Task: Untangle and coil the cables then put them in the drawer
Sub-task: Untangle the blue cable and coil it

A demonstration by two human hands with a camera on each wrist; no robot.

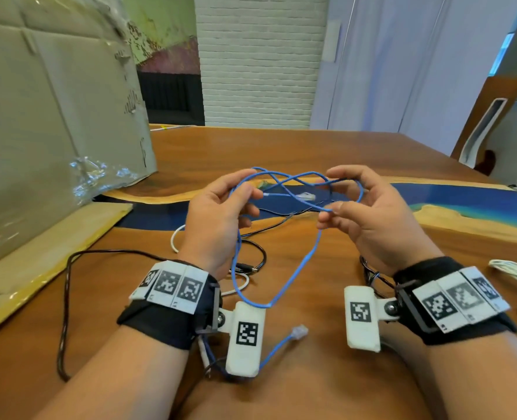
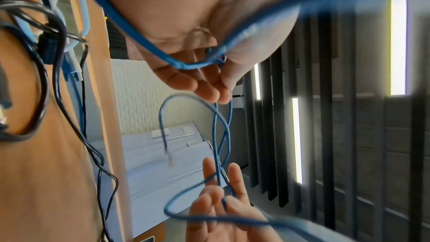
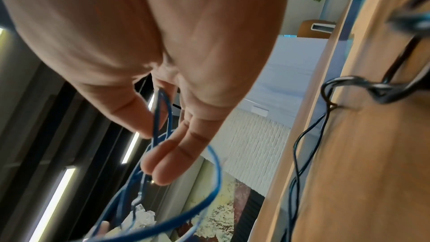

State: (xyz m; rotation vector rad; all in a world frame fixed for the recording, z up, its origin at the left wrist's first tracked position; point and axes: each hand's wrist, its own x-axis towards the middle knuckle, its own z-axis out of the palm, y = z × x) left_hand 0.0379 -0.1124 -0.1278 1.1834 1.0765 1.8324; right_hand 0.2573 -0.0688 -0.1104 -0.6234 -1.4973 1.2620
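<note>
Your left hand [image 1: 218, 219] and right hand [image 1: 369, 216] hold the blue cable [image 1: 299, 268] raised above the table [image 1: 342, 153], each pinching a strand. Loops cross between your hands; one hangs toward your wrists. A black cable [image 1: 66, 298] and a white cable [image 1: 175, 237] lie beneath your left hand.

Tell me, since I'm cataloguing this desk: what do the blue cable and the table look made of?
Blue cable: seemingly matte plastic jacket that bends in soft loops, with clear plastic plugs. Table: glossy varnished wood showing grain, with a blue inlay, perhaps resin.
</note>
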